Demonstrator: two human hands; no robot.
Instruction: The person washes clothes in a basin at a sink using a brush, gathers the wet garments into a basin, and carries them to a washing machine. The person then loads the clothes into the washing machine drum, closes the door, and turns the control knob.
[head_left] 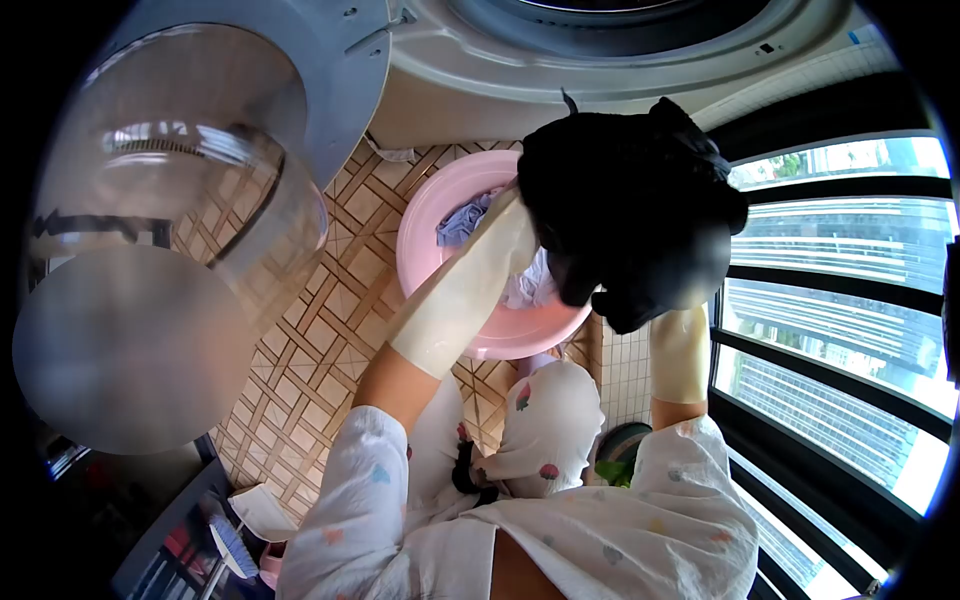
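Note:
A bunched black garment (630, 210) is held up in the air between my gloved hands, in front of the washing machine. Its exact kind cannot be made out. My left hand (520, 228), in a long cream rubber glove, grips it from the left side, with the fingers hidden in the cloth. On the right, only the glove's cuff and wrist of my right hand (682, 335) show below the garment; its fingers are covered by the cloth. Below them, a pink basin (425, 225) on the floor holds bluish and pale clothes (465, 218).
The front-loading washing machine (440, 60) stands ahead, its round door (200, 130) swung out to the left. Slatted windows (830, 270) line the right side. A brush (232, 546) is at lower left, and a green plant (615, 470) sits near my right elbow.

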